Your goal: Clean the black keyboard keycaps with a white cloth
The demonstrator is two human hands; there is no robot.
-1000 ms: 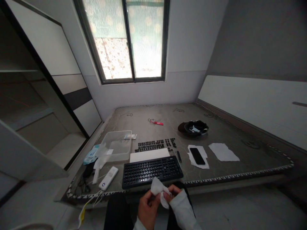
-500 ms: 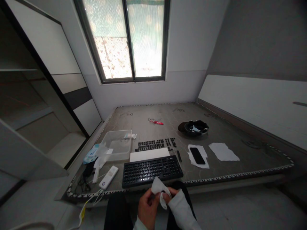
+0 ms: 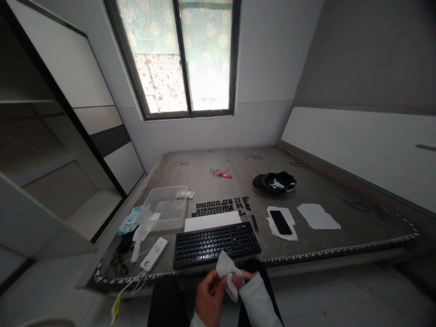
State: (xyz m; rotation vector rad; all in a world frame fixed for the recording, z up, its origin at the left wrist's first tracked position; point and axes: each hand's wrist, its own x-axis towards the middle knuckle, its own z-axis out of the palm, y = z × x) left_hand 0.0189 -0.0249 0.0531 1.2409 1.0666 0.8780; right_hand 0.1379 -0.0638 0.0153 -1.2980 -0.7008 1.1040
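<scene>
So both hands are closed in a fingertip pinch on a crumpled white cloth (image 3: 224, 264), left hand (image 3: 208, 298) on one side, right hand (image 3: 247, 275) on the other, and can't tell if anything's tucked inside. It's right by the near edge of the black keyboard (image 3: 204, 245), with loose keycaps (image 3: 213, 209) in rows farther back on the mattress (image 3: 197, 172).

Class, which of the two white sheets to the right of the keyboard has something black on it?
The sheet nearer the keyboard: a black phone lies on this left sheet; the right sheet bears no phone.
</scene>
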